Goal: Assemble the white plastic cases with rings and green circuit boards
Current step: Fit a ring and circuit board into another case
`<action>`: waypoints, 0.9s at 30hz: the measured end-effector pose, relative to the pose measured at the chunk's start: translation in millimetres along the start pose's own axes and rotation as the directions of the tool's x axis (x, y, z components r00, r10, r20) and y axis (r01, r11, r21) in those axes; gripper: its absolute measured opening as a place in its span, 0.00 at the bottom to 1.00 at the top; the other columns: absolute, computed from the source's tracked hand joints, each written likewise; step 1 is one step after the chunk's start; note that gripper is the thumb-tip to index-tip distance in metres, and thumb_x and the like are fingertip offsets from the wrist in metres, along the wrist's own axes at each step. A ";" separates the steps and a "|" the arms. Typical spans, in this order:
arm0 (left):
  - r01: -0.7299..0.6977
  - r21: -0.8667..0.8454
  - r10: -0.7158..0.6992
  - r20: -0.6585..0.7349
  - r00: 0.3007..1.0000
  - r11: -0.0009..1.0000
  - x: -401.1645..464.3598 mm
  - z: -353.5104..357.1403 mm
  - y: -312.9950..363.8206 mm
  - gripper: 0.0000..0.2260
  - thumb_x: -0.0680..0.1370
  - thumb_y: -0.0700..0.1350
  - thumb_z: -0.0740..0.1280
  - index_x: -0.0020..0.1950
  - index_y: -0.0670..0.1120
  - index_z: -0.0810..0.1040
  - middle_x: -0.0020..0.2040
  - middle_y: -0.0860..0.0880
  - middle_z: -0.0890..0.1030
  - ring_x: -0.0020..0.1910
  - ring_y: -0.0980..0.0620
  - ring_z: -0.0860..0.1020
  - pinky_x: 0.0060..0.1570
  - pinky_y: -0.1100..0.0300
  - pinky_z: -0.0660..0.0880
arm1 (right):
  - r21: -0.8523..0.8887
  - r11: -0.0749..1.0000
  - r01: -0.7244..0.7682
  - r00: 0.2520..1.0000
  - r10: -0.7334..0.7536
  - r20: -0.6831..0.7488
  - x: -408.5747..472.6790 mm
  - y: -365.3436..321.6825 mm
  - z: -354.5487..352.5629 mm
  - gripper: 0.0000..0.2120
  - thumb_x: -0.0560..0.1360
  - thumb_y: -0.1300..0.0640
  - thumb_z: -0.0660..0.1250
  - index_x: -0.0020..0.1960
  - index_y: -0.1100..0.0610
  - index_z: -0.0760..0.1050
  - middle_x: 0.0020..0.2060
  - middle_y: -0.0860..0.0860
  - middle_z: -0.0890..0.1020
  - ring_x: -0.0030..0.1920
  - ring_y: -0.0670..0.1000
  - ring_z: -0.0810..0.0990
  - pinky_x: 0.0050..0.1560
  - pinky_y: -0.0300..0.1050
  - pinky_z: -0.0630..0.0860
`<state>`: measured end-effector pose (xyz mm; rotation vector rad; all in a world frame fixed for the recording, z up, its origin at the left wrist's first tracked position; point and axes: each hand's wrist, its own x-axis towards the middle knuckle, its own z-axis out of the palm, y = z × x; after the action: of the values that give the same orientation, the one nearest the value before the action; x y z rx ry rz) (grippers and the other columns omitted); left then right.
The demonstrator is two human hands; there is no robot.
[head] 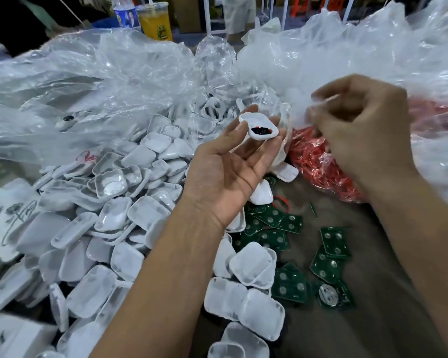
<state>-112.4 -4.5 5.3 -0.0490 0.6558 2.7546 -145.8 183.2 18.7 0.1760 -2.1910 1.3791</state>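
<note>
White plastic case (pixel 259 127), small and rounded at the corners, open side up, a dark part and a speck of red showing inside. Held at the tips of the left hand (pixel 228 171), palm up, thumb and fingers curled lightly round its edges. Raised above the big pile of white cases (pixel 119 202), which spreads below and to the left of the held case. Right hand (pixel 365 130) to the right of the case, level with it and apart from it, blurred, fingers curled inward toward the thumb; a pinch on something small or on the clear film behind it, cannot tell which. Bag of red rings (pixel 318 166) below and to the right of the held case, under the right hand, clear plastic crumpled over it. Green circuit boards (pixel 329 257) scattered flat on the brown table (pixel 373 319), well below the case, round silver contacts facing up. Clear plastic bags (pixel 101 81) heaped behind the case. Farther back and to the left of the case, a bottle (pixel 124 14) just beside a cup of yellow drink (pixel 155 19).
</note>
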 end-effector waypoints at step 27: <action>-0.102 0.168 0.112 -0.051 0.992 0.980 -0.7 3.7 -2.1 0.23 0.74 0.37 0.67 0.70 0.40 0.76 0.66 0.35 0.80 0.62 0.37 0.81 0.54 0.53 0.83 | 0.750 0.510 -0.420 0.896 0.105 0.431 -36.0 -0.1 -2.1 0.11 0.76 0.67 0.62 0.40 0.54 0.66 0.49 0.59 0.86 0.32 0.50 0.75 0.25 0.36 0.65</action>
<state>-110.9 -1.3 7.7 -0.0611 0.9270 2.7992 -114.6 178.8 1.2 0.4539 -1.6119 2.6950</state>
